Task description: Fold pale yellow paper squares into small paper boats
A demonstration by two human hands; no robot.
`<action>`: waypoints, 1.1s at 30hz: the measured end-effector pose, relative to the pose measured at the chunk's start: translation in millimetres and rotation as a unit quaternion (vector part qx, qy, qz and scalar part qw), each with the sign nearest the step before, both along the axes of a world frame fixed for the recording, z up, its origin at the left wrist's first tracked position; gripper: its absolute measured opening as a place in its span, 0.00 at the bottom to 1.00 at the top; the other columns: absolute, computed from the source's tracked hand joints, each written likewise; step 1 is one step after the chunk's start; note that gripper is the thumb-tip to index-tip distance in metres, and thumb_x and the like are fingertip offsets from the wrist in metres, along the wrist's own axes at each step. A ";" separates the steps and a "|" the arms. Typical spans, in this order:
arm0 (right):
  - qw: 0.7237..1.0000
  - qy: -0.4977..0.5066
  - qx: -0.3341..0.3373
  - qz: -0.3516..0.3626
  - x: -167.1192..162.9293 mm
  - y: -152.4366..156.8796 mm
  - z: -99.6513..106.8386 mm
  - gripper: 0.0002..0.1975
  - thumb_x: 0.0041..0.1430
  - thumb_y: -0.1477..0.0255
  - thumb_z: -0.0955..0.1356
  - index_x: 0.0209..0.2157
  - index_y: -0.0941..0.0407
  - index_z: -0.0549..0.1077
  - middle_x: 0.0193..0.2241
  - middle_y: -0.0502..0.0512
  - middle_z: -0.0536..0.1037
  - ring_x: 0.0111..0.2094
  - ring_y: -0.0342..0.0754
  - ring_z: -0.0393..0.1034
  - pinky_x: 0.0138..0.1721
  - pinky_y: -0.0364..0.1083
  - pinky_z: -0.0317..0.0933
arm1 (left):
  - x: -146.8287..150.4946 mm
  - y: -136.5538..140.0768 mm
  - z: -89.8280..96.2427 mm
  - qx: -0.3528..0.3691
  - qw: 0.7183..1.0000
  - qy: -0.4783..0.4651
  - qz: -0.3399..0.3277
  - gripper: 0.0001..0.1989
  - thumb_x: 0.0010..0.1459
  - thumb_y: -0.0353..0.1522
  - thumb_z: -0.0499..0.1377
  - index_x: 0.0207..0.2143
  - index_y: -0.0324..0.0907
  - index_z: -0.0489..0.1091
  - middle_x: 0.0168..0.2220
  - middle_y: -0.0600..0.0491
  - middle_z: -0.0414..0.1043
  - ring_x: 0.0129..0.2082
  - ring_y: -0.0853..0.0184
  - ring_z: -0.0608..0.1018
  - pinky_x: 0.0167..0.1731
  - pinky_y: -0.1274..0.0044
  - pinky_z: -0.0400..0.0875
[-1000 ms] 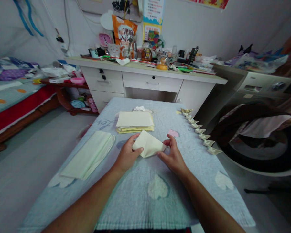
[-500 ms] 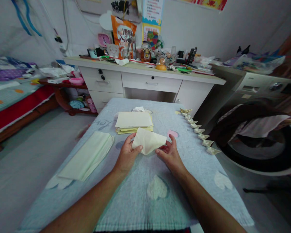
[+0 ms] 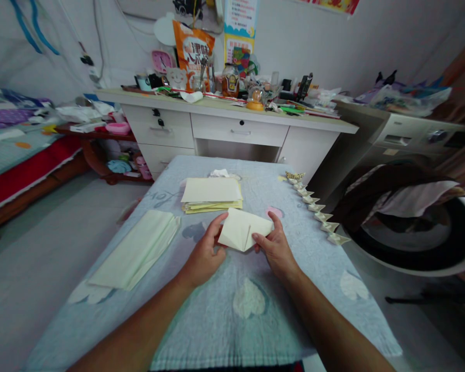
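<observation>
Holding paper (image 3: 236, 227), hands (image 3: 206, 254) (image 3: 276, 250) partly hidden

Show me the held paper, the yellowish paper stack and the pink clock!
Held paper (image 3: 237, 227), head view, on its creased face.
Yellowish paper stack (image 3: 211, 190), head view, on the top sheet.
Pink clock (image 3: 161, 61), head view, on its dial.

Chinese characters (image 3: 200, 49) on bag (image 3: 192, 56), poster (image 3: 240, 19)

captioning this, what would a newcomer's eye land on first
Probably the folded pale paper between the left hand and right hand, over the cloth-covered table. Next, the row of small folded papers along the table's right edge, and the orange bag on the desk behind.
</observation>
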State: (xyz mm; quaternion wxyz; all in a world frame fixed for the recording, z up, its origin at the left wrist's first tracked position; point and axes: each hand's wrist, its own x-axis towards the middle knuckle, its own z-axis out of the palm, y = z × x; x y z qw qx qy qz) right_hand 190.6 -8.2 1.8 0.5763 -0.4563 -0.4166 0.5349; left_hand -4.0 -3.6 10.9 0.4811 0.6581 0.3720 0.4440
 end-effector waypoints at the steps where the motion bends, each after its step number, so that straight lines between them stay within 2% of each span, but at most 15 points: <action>1: 1.000 -0.002 -0.001 -0.001 0.2 -0.1 -0.1 0.46 0.47 0.66 0.74 0.60 0.50 0.44 0.31 0.46 0.73 0.18 0.38 0.63 0.18 0.38 0.57 | -2.6 0.0 0.2 0.030 0.999 0.038 0.013 0.37 0.51 0.21 0.52 0.63 0.46 0.50 0.53 0.47 0.66 0.49 0.65 0.72 0.51 0.71 0.65; 5: 1.000 -0.009 0.009 0.003 -0.3 -0.1 -2.9 0.45 0.48 0.66 0.74 0.60 0.50 0.44 0.30 0.45 0.71 0.18 0.38 0.62 0.18 0.38 0.57 | -10.3 0.6 2.3 0.161 0.974 0.158 0.031 0.25 0.54 0.22 0.52 0.54 0.46 0.66 0.47 0.50 0.68 0.47 0.64 0.71 0.49 0.72 0.66; 9: 0.999 -0.023 0.026 0.006 -1.1 0.2 -6.0 0.45 0.49 0.67 0.72 0.61 0.50 0.42 0.31 0.46 0.72 0.24 0.41 0.67 0.24 0.40 0.63 | -11.0 -0.6 3.4 0.240 0.946 0.217 0.034 0.19 0.54 0.22 0.54 0.45 0.45 0.73 0.40 0.51 0.67 0.42 0.64 0.71 0.43 0.72 0.68; 12: 0.998 -0.053 0.035 0.006 -1.3 -0.2 -6.4 0.45 0.51 0.68 0.71 0.62 0.51 0.40 0.32 0.48 0.74 0.32 0.46 0.72 0.34 0.45 0.67 | -8.7 -4.3 4.3 0.283 0.920 0.263 0.069 0.16 0.51 0.22 0.59 0.40 0.46 0.76 0.44 0.49 0.65 0.44 0.61 0.67 0.45 0.68 0.67; 15: 0.993 -0.109 0.038 0.004 -1.9 -0.9 -5.9 0.45 0.52 0.70 0.70 0.63 0.52 0.39 0.32 0.49 0.75 0.33 0.47 0.72 0.36 0.46 0.67 | -7.0 -8.7 5.8 0.317 0.889 0.313 0.103 0.15 0.49 0.23 0.62 0.36 0.50 0.78 0.55 0.49 0.59 0.51 0.55 0.62 0.50 0.60 0.62; 17: 0.986 -0.158 0.047 0.004 -2.7 -1.1 -5.7 0.44 0.53 0.72 0.69 0.64 0.53 0.39 0.33 0.50 0.76 0.32 0.46 0.71 0.36 0.46 0.66 | -6.8 -10.1 6.3 0.343 0.872 0.335 0.104 0.14 0.48 0.24 0.63 0.34 0.51 0.78 0.59 0.51 0.57 0.54 0.52 0.60 0.52 0.56 0.57; 19: 0.976 -0.206 0.068 0.005 -3.5 -0.7 -6.1 0.44 0.53 0.73 0.69 0.64 0.53 0.40 0.35 0.51 0.76 0.32 0.45 0.70 0.36 0.46 0.65 | -7.2 -9.9 5.8 0.364 0.862 0.343 0.080 0.13 0.49 0.24 0.63 0.33 0.51 0.78 0.58 0.52 0.61 0.55 0.51 0.60 0.54 0.55 0.55; 23: 0.954 -0.278 0.108 0.014 -3.6 1.2 -8.9 0.43 0.52 0.74 0.68 0.64 0.54 0.41 0.35 0.51 0.75 0.33 0.45 0.69 0.38 0.46 0.64 | -7.9 -7.4 2.8 0.361 0.868 0.340 -0.018 0.13 0.54 0.24 0.58 0.38 0.48 0.76 0.46 0.51 0.72 0.49 0.59 0.68 0.50 0.64 0.63; 28: 0.920 -0.373 0.118 0.023 -4.1 3.5 -15.3 0.44 0.51 0.75 0.68 0.64 0.55 0.41 0.30 0.47 0.71 0.31 0.45 0.66 0.38 0.46 0.63 | -5.6 -6.7 -1.0 0.312 0.876 0.357 -0.088 0.12 0.56 0.24 0.56 0.39 0.44 0.75 0.38 0.51 0.75 0.40 0.63 0.73 0.41 0.70 0.67; 30: 0.894 -0.430 0.121 0.025 -5.5 3.8 -16.2 0.44 0.50 0.76 0.69 0.64 0.56 0.43 0.31 0.48 0.71 0.33 0.46 0.66 0.41 0.48 0.61 | -4.3 -6.6 -2.1 0.282 0.887 0.351 -0.106 0.12 0.56 0.24 0.56 0.39 0.45 0.75 0.35 0.51 0.75 0.37 0.64 0.74 0.39 0.72 0.67; 33: 0.839 -0.530 0.120 0.010 -7.8 3.0 -12.9 0.43 0.47 0.74 0.71 0.62 0.58 0.50 0.38 0.55 0.72 0.40 0.52 0.64 0.46 0.53 0.57 | -3.5 -5.4 -2.7 0.233 0.912 0.325 -0.095 0.10 0.54 0.24 0.57 0.36 0.44 0.75 0.34 0.52 0.75 0.37 0.64 0.73 0.39 0.73 0.66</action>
